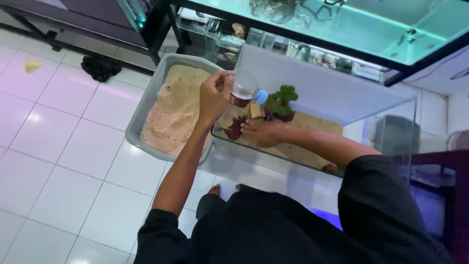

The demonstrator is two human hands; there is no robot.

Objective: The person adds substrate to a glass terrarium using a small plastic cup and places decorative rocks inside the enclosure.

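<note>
Blue-capped clear bottle, perhaps reddish-based

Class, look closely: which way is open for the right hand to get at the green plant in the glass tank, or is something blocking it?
Probably yes. The right hand is already inside the open-topped tank, low on the sand, and the plant stands just beyond it. The bottle in the left hand hangs above, to the side, not between them.

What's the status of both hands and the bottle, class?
Left hand grips clear bottle, tipped over glass tank. Right hand rests on sand inside tank. Small green plant close by.
</note>
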